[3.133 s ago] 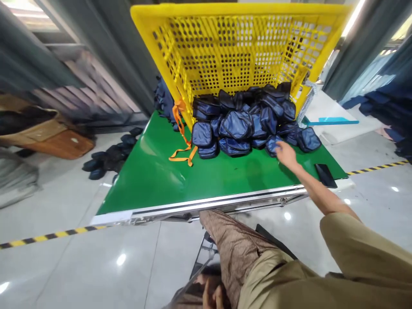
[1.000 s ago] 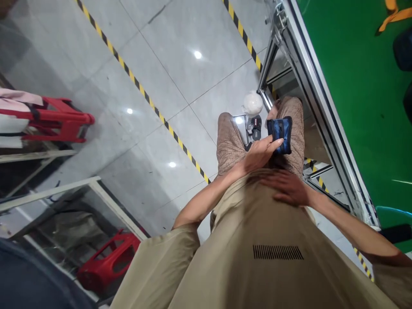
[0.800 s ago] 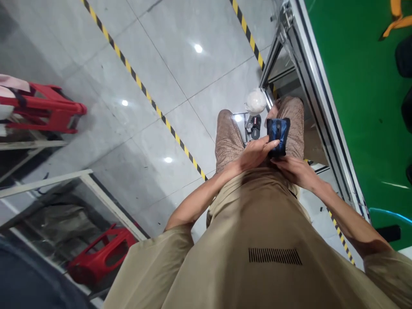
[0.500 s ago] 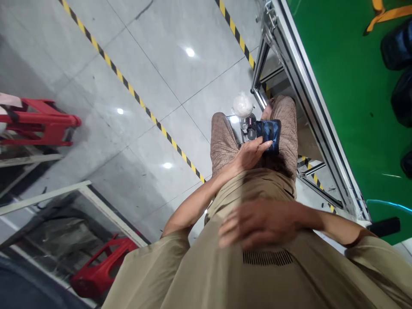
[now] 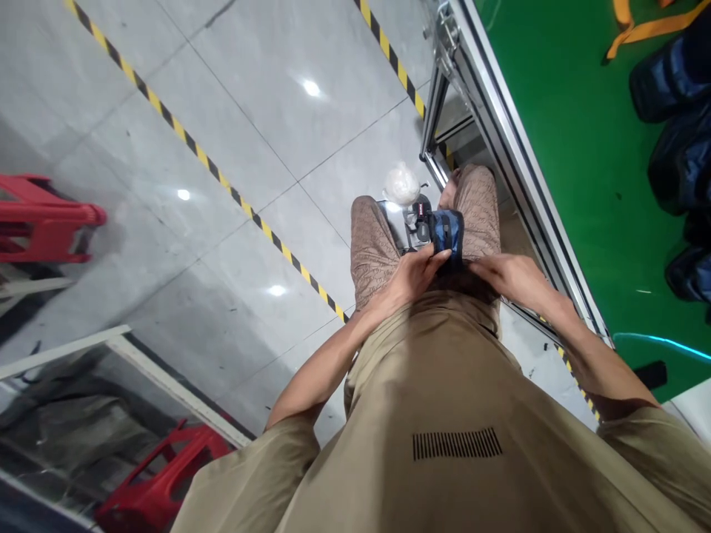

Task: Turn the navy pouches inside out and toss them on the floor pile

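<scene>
A blue camouflage fabric piece with black edging, perhaps a pouch, lies between my knees beside a small machine with dark round parts and a red label. My left hand is closed on the near left edge of the pouch, thumb and fingers pinching it. My right hand is just right of the pouch's near end, fingers bent together at dark material over my lap. What those fingertips hold is hidden in shadow. A clear plastic bag sits at the machine's far end.
On my right stands a green-topped table with a metal frame; several blue-black pouches and an orange strap lie on it. Red plastic stools and a white frame stand left. Striped tape crosses the floor.
My right hand has moved from in front of my shirt forward to my lap, near the pouch. My left hand stays at the pouch, whose near end now looks narrower and more folded.
</scene>
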Demonstrator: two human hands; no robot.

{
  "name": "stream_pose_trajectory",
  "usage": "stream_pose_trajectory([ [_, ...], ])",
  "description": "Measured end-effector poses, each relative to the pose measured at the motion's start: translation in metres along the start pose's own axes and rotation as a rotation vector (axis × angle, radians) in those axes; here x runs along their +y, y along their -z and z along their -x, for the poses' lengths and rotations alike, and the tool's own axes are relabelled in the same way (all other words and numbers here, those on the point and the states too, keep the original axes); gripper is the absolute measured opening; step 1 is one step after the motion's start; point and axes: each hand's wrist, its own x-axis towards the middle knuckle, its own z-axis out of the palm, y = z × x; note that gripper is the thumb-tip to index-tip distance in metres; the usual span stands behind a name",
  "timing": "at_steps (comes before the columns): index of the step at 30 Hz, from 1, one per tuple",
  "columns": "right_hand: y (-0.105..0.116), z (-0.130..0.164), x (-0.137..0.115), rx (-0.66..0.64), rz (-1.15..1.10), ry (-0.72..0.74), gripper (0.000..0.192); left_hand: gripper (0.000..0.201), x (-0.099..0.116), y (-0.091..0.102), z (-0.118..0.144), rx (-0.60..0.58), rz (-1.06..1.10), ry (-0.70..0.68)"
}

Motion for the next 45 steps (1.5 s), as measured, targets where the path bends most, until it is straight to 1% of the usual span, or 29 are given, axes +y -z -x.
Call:
stream_pose_trajectory([
  [2,0.007,-0.003,-0.010,0.178,-0.120,-0.126,0.060,0.052,0.006,-0.003,0.001,-0.019,-0.037,0.025],
  [4,0.004,-0.006,-0.020,0.279,-0.294,-0.157,0.065,0.047,0.014,-0.007,0.002,-0.045,-0.084,0.033],
  [6,-0.008,-0.010,-0.031,0.300,-0.384,-0.172,0.069,0.042,0.021,-0.013,0.002,-0.069,-0.143,0.013],
  [8,-0.022,-0.012,-0.043,0.317,-0.394,-0.219,0.069,0.040,0.026,-0.020,0.002,-0.080,-0.186,-0.022],
  [11,-0.038,-0.012,-0.057,0.395,-0.404,-0.307,0.068,0.041,0.030,-0.027,0.002,-0.079,-0.160,-0.023],
  [13,-0.042,-0.012,-0.061,0.437,-0.413,-0.321,0.068,0.043,0.031,-0.028,0.003,-0.083,-0.119,0.002],
  [17,-0.042,-0.012,-0.061,0.462,-0.381,-0.282,0.068,0.045,0.031,-0.030,0.005,-0.095,-0.025,0.022],
  [20,-0.042,-0.012,-0.058,0.457,-0.348,-0.243,0.068,0.046,0.030,-0.034,0.007,-0.069,0.054,0.041],
  [25,-0.039,-0.010,-0.059,0.449,-0.318,-0.169,0.061,0.047,0.030,-0.038,0.007,-0.036,0.133,0.091],
  [30,-0.033,-0.009,-0.062,0.462,-0.169,-0.090,0.058,0.060,0.035,-0.034,0.005,-0.041,0.111,0.094],
  [33,-0.037,-0.007,-0.065,0.480,-0.098,-0.013,0.054,0.063,0.036,-0.034,0.002,0.019,0.057,0.092],
  [35,-0.041,-0.007,-0.065,0.506,-0.068,0.013,0.054,0.063,0.035,-0.036,0.002,0.058,0.008,0.048],
  [38,-0.041,-0.009,-0.053,0.550,-0.024,-0.043,0.062,0.058,0.030,-0.041,0.004,0.084,-0.085,-0.055],
  [40,-0.033,-0.012,-0.034,0.610,-0.011,-0.163,0.072,0.048,0.025,-0.043,0.007,0.082,-0.164,-0.118],
  [42,-0.020,-0.016,-0.010,0.683,-0.027,-0.329,0.081,0.042,0.022,-0.044,0.010,0.012,-0.296,-0.229],
  [43,-0.014,-0.018,0.002,0.680,-0.059,-0.374,0.084,0.044,0.021,-0.044,0.011,-0.035,-0.367,-0.289],
  [45,-0.004,-0.018,0.019,0.624,-0.134,-0.371,0.087,0.050,0.023,-0.045,0.011,-0.116,-0.475,-0.381],
])
